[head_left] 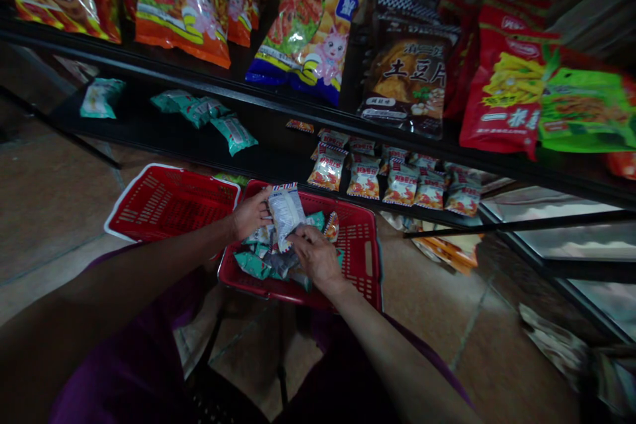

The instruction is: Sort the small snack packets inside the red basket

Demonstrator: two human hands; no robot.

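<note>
Over a red shopping basket [354, 238] I hold a small snack bag [287, 211], its pale printed back turned up. My left hand [252, 215] grips the bag's left edge, thumb near the top. At the lower right corner, my right hand [317, 258] is closed on the same bag, its fingertips partly hidden. Beneath both hands, the basket contains a loose heap of teal snack bags [253, 265] and other small packets. A small orange-and-white packet [331, 226] leans inside near the right hand.
A second red basket [173, 202] stands at left. Rows of small snack bags [364, 177] and several teal packets [233, 132] lie on the low black shelf [278, 149]. Larger snack bags [308, 26] fill the shelf above. Packaging [447, 245] lies on the floor at right.
</note>
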